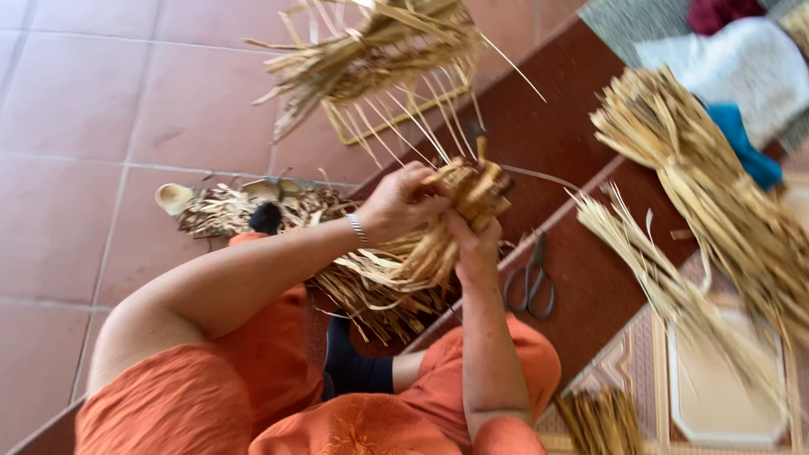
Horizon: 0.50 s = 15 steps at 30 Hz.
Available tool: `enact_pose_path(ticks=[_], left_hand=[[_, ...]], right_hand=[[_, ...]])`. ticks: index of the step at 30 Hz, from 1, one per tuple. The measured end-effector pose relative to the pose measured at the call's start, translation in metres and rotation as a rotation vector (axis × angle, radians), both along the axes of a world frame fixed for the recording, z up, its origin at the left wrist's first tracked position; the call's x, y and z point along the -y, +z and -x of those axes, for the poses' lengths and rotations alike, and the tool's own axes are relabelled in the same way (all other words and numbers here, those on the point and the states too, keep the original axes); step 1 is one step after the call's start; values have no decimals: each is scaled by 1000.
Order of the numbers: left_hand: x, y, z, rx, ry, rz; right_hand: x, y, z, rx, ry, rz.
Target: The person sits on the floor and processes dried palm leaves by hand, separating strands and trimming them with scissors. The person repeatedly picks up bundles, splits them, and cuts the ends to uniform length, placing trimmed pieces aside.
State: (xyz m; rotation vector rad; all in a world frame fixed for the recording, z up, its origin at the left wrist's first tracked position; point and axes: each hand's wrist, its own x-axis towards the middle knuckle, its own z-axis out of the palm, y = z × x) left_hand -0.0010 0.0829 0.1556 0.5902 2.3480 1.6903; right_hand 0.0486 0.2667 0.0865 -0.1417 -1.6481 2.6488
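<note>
Two bare hands meet over a woven bundle of dry straw strips (455, 215) near the middle of the scene. The left hand (400, 202), with a thin bracelet (358, 229) at its wrist, is curled over the bundle's top from the left, fingers closed on the strips. The right hand (476, 248) comes up from below and grips the same bundle from its near side, fingers wrapped round it. Loose strip ends hang down and to the left of the hands, over the lap of the person, who wears orange clothing (253, 396).

Far from the hands, a larger tangle of straw (371, 50) sits at the top of the view, with thin strands trailing down toward the held bundle. A pair of dark scissors (531, 282) lies on the reddish-brown step (590, 286) just right of the right forearm. Further right, two long sheaves of straw (716, 194) lie slantwise. A heap of straw scraps (227, 209) lies on the red tiled floor (84, 101) left of the left arm. White and blue cloths (742, 76) lie in the far right corner.
</note>
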Motion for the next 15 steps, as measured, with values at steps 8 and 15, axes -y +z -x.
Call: enact_pose_path(ticks=[8, 15], left_hand=[[-10, -10, 13, 73, 168, -293], [-18, -53, 17, -104, 47, 93]], right_hand=[[30, 23, -2, -65, 32, -24], [37, 31, -13, -113, -41, 7]])
